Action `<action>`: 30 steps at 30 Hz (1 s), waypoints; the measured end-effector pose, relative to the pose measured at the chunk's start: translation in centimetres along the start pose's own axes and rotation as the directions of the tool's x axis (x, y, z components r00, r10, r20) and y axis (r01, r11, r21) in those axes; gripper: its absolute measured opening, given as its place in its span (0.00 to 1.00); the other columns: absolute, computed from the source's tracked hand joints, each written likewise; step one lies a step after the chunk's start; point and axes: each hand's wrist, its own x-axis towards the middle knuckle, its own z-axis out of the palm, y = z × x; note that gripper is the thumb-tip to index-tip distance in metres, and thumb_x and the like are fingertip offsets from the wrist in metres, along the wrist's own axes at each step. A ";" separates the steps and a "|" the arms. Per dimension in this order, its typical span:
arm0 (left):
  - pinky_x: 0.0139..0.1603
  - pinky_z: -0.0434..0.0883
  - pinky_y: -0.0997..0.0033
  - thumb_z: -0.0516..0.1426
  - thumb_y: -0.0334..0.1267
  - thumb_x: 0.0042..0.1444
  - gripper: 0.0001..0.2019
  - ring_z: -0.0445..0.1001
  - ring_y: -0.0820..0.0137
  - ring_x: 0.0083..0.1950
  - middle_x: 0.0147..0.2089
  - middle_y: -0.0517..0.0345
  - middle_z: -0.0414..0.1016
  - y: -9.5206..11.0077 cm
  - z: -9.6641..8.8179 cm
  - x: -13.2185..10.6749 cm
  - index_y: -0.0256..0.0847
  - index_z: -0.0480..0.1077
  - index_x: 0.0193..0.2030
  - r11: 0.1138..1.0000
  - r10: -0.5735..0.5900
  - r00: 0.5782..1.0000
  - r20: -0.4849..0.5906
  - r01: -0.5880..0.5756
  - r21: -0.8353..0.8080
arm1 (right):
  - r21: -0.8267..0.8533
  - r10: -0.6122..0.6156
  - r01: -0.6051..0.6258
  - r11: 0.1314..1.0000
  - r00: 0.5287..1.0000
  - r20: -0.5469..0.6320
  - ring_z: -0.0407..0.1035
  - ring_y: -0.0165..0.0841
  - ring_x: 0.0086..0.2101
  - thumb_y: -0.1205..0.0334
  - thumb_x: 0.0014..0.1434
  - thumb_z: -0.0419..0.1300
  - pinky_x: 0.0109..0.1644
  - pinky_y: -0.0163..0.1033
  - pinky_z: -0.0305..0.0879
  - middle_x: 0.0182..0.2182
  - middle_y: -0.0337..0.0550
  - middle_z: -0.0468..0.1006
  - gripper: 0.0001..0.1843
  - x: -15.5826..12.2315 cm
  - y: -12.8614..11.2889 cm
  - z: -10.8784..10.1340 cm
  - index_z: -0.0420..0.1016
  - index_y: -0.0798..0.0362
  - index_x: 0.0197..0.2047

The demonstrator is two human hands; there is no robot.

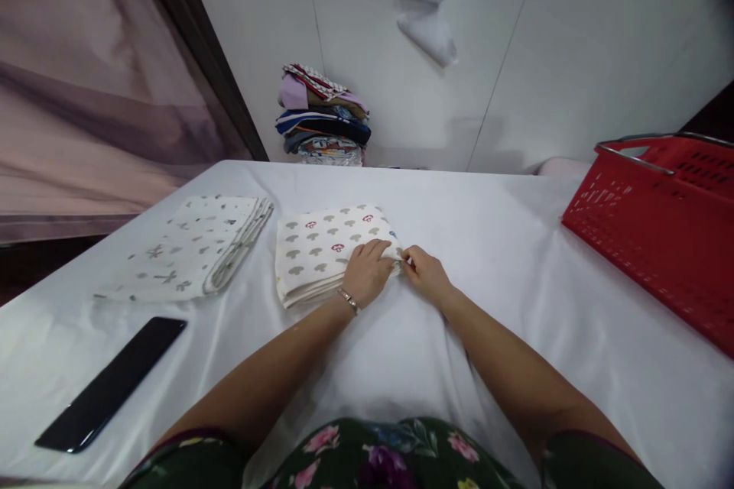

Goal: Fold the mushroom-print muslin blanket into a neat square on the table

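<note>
A folded white cloth [321,241] with grey mushroom shapes and a few red and blue ones lies flat in front of me. My left hand [370,267], a bracelet at its wrist, rests on the cloth's right part with fingers stretched over the top layer. At the cloth's right edge, my right hand [423,271] pinches the corner between thumb and fingers. Left of it lies a second folded white cloth [195,244] with small grey prints, its layered fold facing right; neither hand touches it.
White fabric [505,267] covers the surface. A dark, glossy flat object [115,382] lies at the front left, and a red plastic basket [659,221] with metal handles stands at the right. Behind the far edge is a stack of folded clothes [324,118]. A pinkish curtain [97,92] hangs at left.
</note>
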 end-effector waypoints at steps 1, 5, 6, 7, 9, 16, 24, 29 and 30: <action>0.50 0.63 0.57 0.52 0.37 0.59 0.08 0.62 0.60 0.57 0.55 0.52 0.67 0.0 0.1 0.1 0.43 0.73 0.37 1.000 -0.009 1.000 0.006 0.009 -0.001 | 0.005 0.006 -0.006 1.000 1.000 0.001 0.64 0.29 0.29 0.65 0.58 0.50 0.33 0.34 0.58 0.31 0.38 0.70 0.02 0.0 0.0 0.0 0.62 0.50 0.36; 0.49 0.63 0.57 0.51 0.35 0.59 0.09 0.62 0.60 0.56 0.56 0.53 0.67 0.2 0.3 0.6 0.42 0.73 0.36 1.000 -0.013 1.000 0.025 0.013 0.004 | 0.038 0.022 -0.022 0.999 1.000 0.008 0.65 0.29 0.28 0.65 0.57 0.50 0.33 0.34 0.58 0.31 0.37 0.70 0.02 0.1 -0.3 -0.2 0.62 0.50 0.36; 0.49 0.63 0.57 0.51 0.34 0.59 0.09 0.63 0.59 0.56 0.55 0.52 0.68 0.2 0.4 0.7 0.41 0.73 0.35 1.000 -0.008 1.000 0.030 0.008 0.003 | 0.043 0.025 -0.026 0.999 1.000 0.010 0.65 0.29 0.28 0.65 0.57 0.50 0.32 0.34 0.58 0.30 0.37 0.70 0.02 0.1 -0.3 -0.2 0.62 0.50 0.36; 0.48 0.63 0.56 0.51 0.33 0.59 0.09 0.63 0.59 0.56 0.55 0.52 0.68 0.3 0.5 0.8 0.40 0.73 0.34 1.000 -0.002 0.999 0.037 0.002 -0.003 | 0.044 0.028 -0.028 0.999 1.000 0.010 0.65 0.29 0.28 0.65 0.57 0.50 0.32 0.34 0.58 0.30 0.37 0.70 0.03 0.1 -0.3 -0.2 0.62 0.50 0.36; 0.49 0.63 0.57 0.50 0.31 0.59 0.10 0.63 0.60 0.56 0.55 0.52 0.68 0.3 0.7 0.9 0.40 0.72 0.33 0.999 0.018 0.999 0.044 -0.016 -0.033 | 0.038 0.030 -0.031 0.999 1.000 0.002 0.65 0.29 0.28 0.65 0.57 0.50 0.32 0.34 0.58 0.30 0.37 0.71 0.03 0.1 -0.3 -0.2 0.62 0.50 0.36; 0.53 0.62 0.61 0.50 0.33 0.59 0.08 0.63 0.67 0.55 0.51 0.55 0.69 -0.2 1.2 0.1 0.42 0.70 0.37 0.966 -0.038 0.999 -0.009 0.035 -0.255 | 0.034 -0.006 0.006 0.999 1.000 -0.016 0.65 0.29 0.28 0.66 0.57 0.49 0.32 0.34 0.58 0.31 0.38 0.71 0.04 0.0 0.0 0.1 0.62 0.50 0.35; 0.51 0.63 0.60 0.51 0.34 0.59 0.08 0.65 0.66 0.53 0.50 0.56 0.70 0.0 1.6 0.3 0.43 0.71 0.37 0.958 -0.080 0.997 -0.006 0.076 -0.278 | 0.059 0.014 -0.015 0.998 0.999 0.029 0.65 0.28 0.27 0.63 0.53 0.54 0.32 0.33 0.58 0.31 0.37 0.70 0.07 -0.2 -0.4 -0.4 0.63 0.50 0.38; 0.51 0.63 0.61 0.50 0.33 0.59 0.08 0.65 0.66 0.52 0.49 0.56 0.71 0.1 1.5 0.3 0.43 0.71 0.36 0.952 -0.086 0.996 -0.017 0.077 -0.298 | 0.064 0.055 -0.057 0.996 0.998 0.034 0.65 0.28 0.27 0.61 0.55 0.54 0.31 0.33 0.58 0.32 0.37 0.72 0.08 -0.1 -0.5 -0.2 0.63 0.50 0.40; 0.51 0.63 0.61 0.51 0.34 0.59 0.08 0.65 0.66 0.52 0.49 0.56 0.71 0.1 1.4 0.3 0.43 0.72 0.36 0.950 -0.085 0.996 -0.017 0.076 -0.303 | 0.068 0.055 -0.057 0.996 0.998 0.029 0.65 0.28 0.27 0.62 0.55 0.54 0.31 0.34 0.58 0.32 0.37 0.72 0.08 -0.1 -0.5 -0.2 0.63 0.50 0.40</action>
